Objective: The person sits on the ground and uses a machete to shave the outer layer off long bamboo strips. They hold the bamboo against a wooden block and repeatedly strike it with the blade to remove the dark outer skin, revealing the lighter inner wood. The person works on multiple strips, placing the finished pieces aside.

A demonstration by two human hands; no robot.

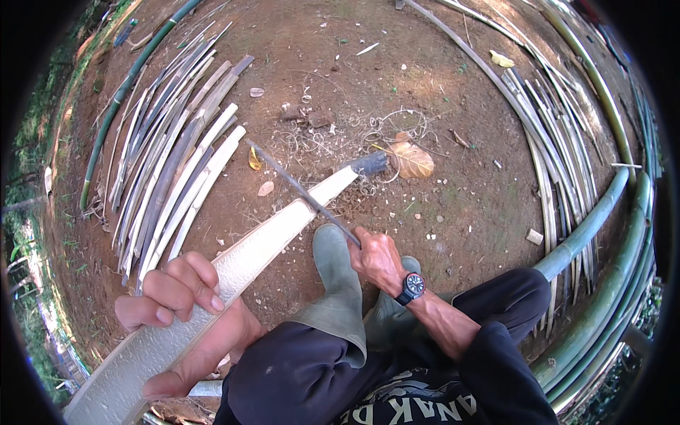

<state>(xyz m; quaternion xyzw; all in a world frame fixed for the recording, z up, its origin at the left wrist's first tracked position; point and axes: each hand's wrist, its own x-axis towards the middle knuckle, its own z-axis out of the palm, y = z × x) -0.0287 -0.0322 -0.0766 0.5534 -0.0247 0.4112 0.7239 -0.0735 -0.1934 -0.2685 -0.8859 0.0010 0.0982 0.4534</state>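
My left hand [237,333] grips a wide split bamboo slat [258,248], fingers over one edge and thumb along the other. The slat slants from the lower left, close to me, out to the ground ahead, its pale inner face up. Its far end lies by a short dark stub [370,163]; whether they are one piece I cannot tell. My right hand [379,261], with a watch at the wrist, is closed round the handle of a long thin knife [280,172]. The handle is mostly hidden by the fingers. Its blade crosses the slat near the far end.
Split bamboo strips [180,142] lie piled at the left, and another pile [559,156] at the right. Long green bamboo poles [595,219] curve along the right edge. Curled shavings [397,131] and a dry leaf [412,160] litter the soil beyond my rubber boots [333,262].
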